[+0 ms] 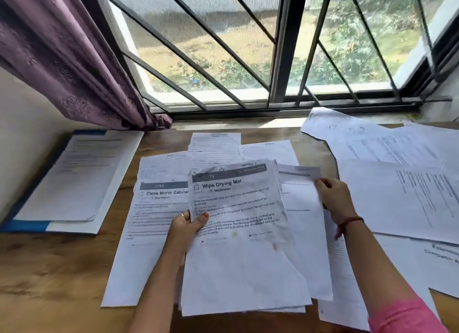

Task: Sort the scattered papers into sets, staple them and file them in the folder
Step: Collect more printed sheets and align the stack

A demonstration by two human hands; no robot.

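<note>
1. the left hand (190, 224) pinched the left edge of the "wipe drying mat" sheet (238, 233), thumb on top, atop a loose stack.
2. the right hand (334, 198) gripped a second sheet (301, 208) by its far right corner.
3. that thin one-edge pinch could let the stack fan and slip onto the table (49, 270), muddling sets.
4. the blue folder (72, 181) lay far left, well apart.
</note>
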